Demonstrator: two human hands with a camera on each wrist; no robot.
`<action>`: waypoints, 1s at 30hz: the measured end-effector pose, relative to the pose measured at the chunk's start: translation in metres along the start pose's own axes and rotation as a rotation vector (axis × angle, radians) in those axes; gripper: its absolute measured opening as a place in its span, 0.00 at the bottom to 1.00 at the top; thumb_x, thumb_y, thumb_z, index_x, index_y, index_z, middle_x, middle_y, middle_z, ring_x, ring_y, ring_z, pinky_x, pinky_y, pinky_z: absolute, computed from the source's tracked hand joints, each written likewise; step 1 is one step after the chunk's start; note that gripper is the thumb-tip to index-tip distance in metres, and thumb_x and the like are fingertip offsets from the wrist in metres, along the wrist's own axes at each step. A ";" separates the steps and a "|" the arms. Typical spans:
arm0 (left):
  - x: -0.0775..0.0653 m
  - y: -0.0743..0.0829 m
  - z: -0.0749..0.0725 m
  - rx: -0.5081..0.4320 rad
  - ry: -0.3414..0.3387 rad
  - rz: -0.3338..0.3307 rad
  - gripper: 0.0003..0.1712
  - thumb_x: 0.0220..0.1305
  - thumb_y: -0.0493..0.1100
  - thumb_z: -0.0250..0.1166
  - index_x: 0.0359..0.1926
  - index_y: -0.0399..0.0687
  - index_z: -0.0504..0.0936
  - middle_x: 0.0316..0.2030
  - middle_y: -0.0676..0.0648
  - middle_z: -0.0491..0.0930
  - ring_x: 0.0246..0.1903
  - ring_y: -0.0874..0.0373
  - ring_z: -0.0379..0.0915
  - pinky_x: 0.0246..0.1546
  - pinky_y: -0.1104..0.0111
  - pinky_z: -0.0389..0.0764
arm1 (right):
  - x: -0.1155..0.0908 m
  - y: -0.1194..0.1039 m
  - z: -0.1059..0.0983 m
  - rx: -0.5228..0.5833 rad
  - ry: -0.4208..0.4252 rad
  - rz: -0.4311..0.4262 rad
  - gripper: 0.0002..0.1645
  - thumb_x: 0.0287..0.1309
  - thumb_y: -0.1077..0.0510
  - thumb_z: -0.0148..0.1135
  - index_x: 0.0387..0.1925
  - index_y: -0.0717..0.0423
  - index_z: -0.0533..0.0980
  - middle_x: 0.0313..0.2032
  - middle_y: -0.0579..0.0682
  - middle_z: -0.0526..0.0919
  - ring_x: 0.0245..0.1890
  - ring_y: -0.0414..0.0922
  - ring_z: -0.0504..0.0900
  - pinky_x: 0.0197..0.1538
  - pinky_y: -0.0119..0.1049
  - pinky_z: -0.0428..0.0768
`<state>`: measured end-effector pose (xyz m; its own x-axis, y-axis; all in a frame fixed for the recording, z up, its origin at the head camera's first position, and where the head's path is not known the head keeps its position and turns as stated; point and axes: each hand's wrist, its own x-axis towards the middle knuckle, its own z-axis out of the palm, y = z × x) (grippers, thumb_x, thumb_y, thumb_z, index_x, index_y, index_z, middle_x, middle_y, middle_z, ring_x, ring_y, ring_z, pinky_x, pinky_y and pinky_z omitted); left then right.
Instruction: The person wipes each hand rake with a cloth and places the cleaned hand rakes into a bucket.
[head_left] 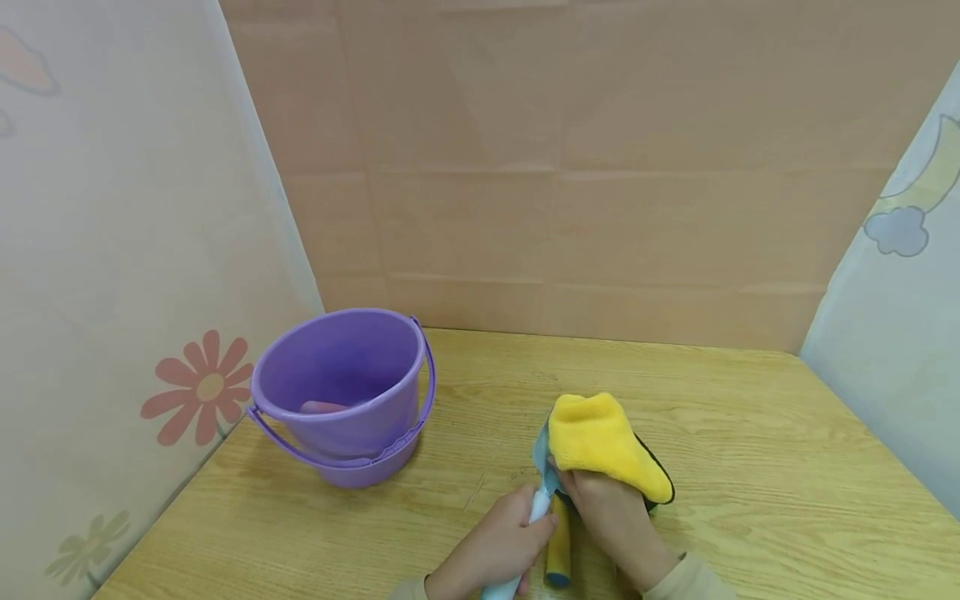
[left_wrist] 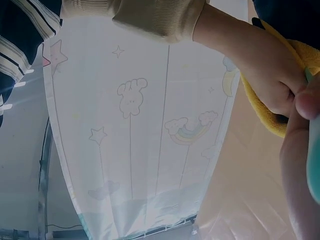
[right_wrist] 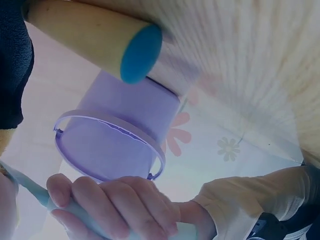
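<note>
My left hand (head_left: 501,537) grips the pale blue handle (head_left: 540,503) of a small hand trowel, fingers wrapped round it. Its light blue blade (head_left: 541,454) points away over the table. A yellow cloth (head_left: 600,437) with a dark edge covers part of the blade, and my right hand (head_left: 609,510) holds this cloth against it. In the right wrist view the left hand's fingers (right_wrist: 117,202) curl round the handle. Under the hands lies a tool with a wooden handle (head_left: 558,546) and blue end (right_wrist: 141,54); its far end is hidden by the cloth and right hand.
A purple bucket (head_left: 382,425) stands on the left of the wooden table (head_left: 757,467), its handle hanging down in front. A pink thing (head_left: 322,407) lies inside. Printed cloth screens flank the table, with a brown sheet (head_left: 562,167) behind.
</note>
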<state>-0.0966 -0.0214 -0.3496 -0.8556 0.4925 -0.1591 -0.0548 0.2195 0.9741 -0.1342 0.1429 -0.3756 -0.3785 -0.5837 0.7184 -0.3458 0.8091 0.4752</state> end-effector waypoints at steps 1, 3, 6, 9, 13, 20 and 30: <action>0.000 0.000 0.000 -0.002 -0.001 0.009 0.05 0.66 0.40 0.50 0.32 0.45 0.66 0.13 0.52 0.63 0.05 0.62 0.58 0.06 0.74 0.61 | 0.000 0.000 0.000 0.025 0.006 0.013 0.26 0.72 0.62 0.23 0.30 0.59 0.71 0.18 0.49 0.58 0.18 0.44 0.61 0.19 0.36 0.65; 0.000 0.000 0.000 -0.001 0.000 0.022 0.05 0.66 0.40 0.51 0.32 0.45 0.66 0.13 0.52 0.63 0.05 0.62 0.58 0.05 0.74 0.61 | 0.000 0.001 0.001 0.070 0.027 0.037 0.28 0.73 0.58 0.23 0.29 0.60 0.72 0.18 0.49 0.58 0.17 0.43 0.62 0.19 0.36 0.65; 0.001 0.000 -0.001 0.004 -0.010 0.032 0.05 0.66 0.39 0.50 0.32 0.46 0.66 0.12 0.53 0.63 0.05 0.62 0.58 0.06 0.74 0.61 | 0.001 0.002 0.003 0.138 0.069 0.085 0.29 0.73 0.53 0.26 0.24 0.60 0.70 0.18 0.48 0.58 0.17 0.43 0.61 0.18 0.35 0.65; 0.001 0.001 -0.001 0.008 -0.010 0.036 0.05 0.66 0.39 0.50 0.31 0.46 0.66 0.12 0.53 0.62 0.05 0.62 0.58 0.06 0.75 0.61 | 0.003 0.003 0.006 0.188 0.122 0.141 0.28 0.72 0.51 0.30 0.21 0.59 0.66 0.17 0.47 0.58 0.16 0.42 0.61 0.18 0.34 0.64; 0.000 0.002 -0.001 0.018 -0.004 0.035 0.07 0.66 0.40 0.50 0.30 0.45 0.65 0.12 0.53 0.62 0.05 0.63 0.58 0.06 0.75 0.60 | 0.004 0.005 0.007 0.238 0.176 0.211 0.28 0.71 0.48 0.33 0.20 0.60 0.64 0.16 0.46 0.59 0.15 0.42 0.62 0.17 0.33 0.64; 0.000 0.001 -0.002 0.029 0.004 0.029 0.08 0.65 0.39 0.51 0.29 0.43 0.65 0.12 0.53 0.63 0.04 0.63 0.59 0.04 0.76 0.60 | 0.005 0.009 0.007 0.382 0.207 0.303 0.26 0.70 0.48 0.36 0.23 0.62 0.66 0.17 0.46 0.61 0.15 0.40 0.63 0.18 0.31 0.66; -0.001 0.002 -0.001 0.018 -0.014 0.042 0.08 0.66 0.40 0.50 0.29 0.44 0.65 0.12 0.53 0.63 0.04 0.63 0.59 0.05 0.76 0.60 | -0.001 0.015 0.015 0.433 0.279 0.347 0.28 0.69 0.46 0.36 0.20 0.61 0.66 0.15 0.45 0.60 0.14 0.38 0.62 0.16 0.29 0.64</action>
<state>-0.0966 -0.0220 -0.3470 -0.8495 0.5137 -0.1203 -0.0095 0.2131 0.9770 -0.1517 0.1544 -0.3771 -0.3125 -0.2043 0.9277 -0.5819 0.8131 -0.0170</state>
